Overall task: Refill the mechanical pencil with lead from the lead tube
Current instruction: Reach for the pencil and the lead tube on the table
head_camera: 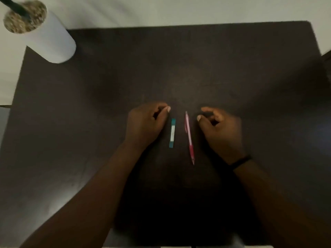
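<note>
Both hands rest on the dark brown bench with fingers loosely curled, holding nothing. The left hand (146, 123) lies just left of a small teal lead tube with a white label (172, 133). The label is too blurry to read. The right hand (221, 128) lies just right of a thin pink mechanical pencil (189, 137), which points its tip toward the person. Tube and pencil lie flat, side by side, near each other but not touching, between the two hands. A thin black band (240, 161) circles the right wrist. At the far left corner of the bench (89, 140) stands a tall white pot (52, 42) with pebbly filling on top.
</note>
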